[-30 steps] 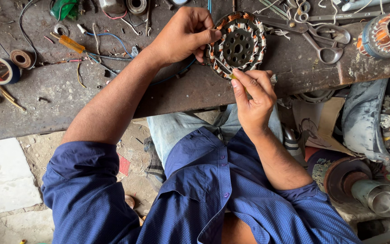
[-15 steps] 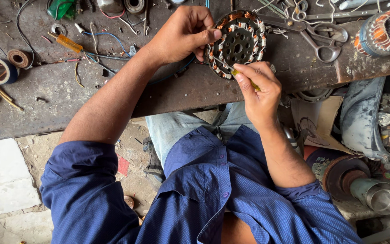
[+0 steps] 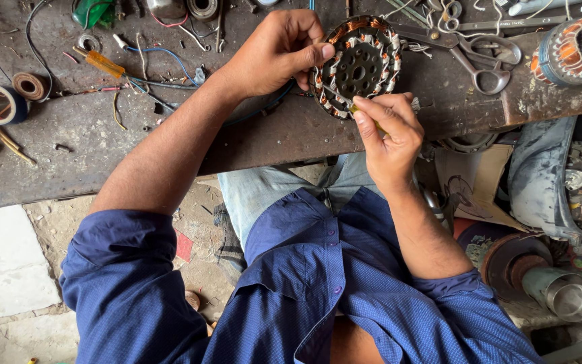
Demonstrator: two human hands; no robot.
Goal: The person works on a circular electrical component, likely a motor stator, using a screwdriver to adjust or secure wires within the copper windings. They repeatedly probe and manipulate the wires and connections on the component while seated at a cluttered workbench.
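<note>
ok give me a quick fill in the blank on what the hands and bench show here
1. The left hand steadies a round stator wound with ____-coloured wire.
2. The right hand pinches a thin tool with a ____ handle against the stator's lower edge.
3. A pair of ____ lies on the workbench just right of the stator.

Missing words: copper; yellow; scissors

Repair workshop — tool-strewn workbench (image 3: 48, 168)
</note>
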